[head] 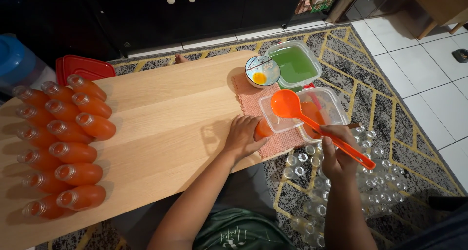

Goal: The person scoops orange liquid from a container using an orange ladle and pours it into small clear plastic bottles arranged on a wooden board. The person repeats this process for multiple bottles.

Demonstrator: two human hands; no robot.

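Observation:
My left hand [242, 137] grips a small bottle of orange drink [263, 129] standing on a pink mesh mat [253, 104] at the table's right edge. My right hand [337, 155] holds an orange ladle [304, 117] by its handle. The ladle's bowl hovers over a clear funnel-like container [274, 119] above the bottle. Just right of it sits a clear tub with orange liquid [327, 109].
Several filled orange bottles [66, 143] lie in rows on the left of the wooden table [165, 123]. A tub of green liquid [294, 64] and a small bowl [262, 70] stand at the back. Several empty clear bottles [336, 182] lie on the patterned rug. A red lid [83, 67] is at back left.

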